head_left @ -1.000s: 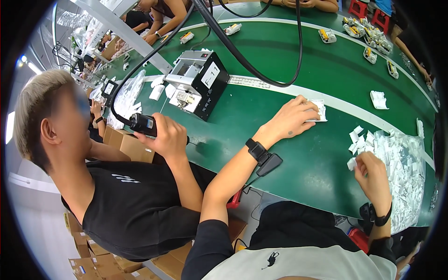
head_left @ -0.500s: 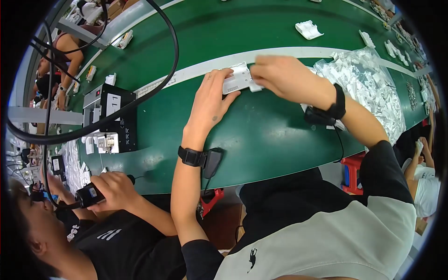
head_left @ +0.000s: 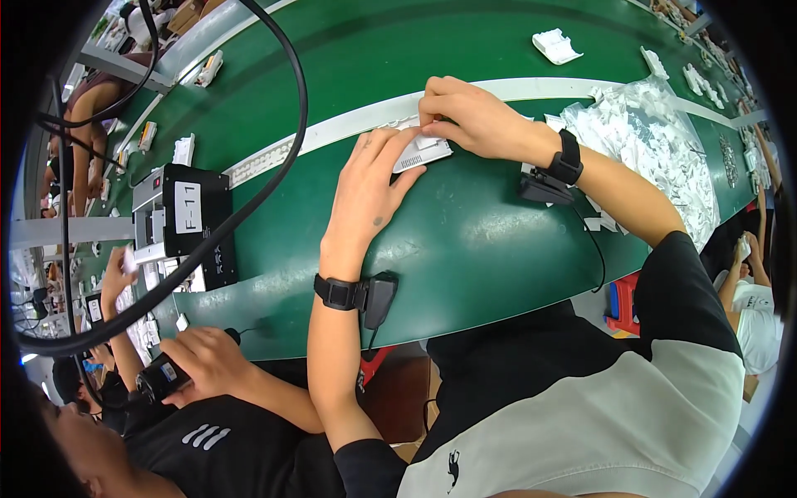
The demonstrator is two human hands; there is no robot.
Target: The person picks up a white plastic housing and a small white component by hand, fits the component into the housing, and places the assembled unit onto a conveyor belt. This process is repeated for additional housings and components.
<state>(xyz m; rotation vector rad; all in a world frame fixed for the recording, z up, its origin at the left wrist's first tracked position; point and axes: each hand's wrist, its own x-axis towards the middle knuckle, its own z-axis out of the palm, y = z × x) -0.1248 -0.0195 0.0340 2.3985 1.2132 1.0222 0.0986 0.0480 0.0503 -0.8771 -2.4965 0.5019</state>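
Note:
A white plastic housing (head_left: 425,156), slotted with vents at one end, lies on the green table in front of me. My left hand (head_left: 369,183) grips its left side, thumb along the near edge and fingers over the far part. From the right, my right hand (head_left: 473,123) reaches across the housing's top. Its thumb and index finger are pinched together close to my left fingertips. Whatever sits in that pinch is hidden by the fingers. Both wrists wear black straps with small black boxes.
A clear bag of small white parts (head_left: 656,149) lies to the right. A white shell (head_left: 556,46) rests on the far green surface. At left stand a black machine (head_left: 191,224) and a looping black cable (head_left: 300,91). A co-worker's hand (head_left: 207,361) holds a black cylindrical tool (head_left: 163,378).
My right hand has moved left and inward, from the housing's right end onto its top. My left hand keeps its hold. The co-worker's other hand now shows near the machine, raised with a white piece.

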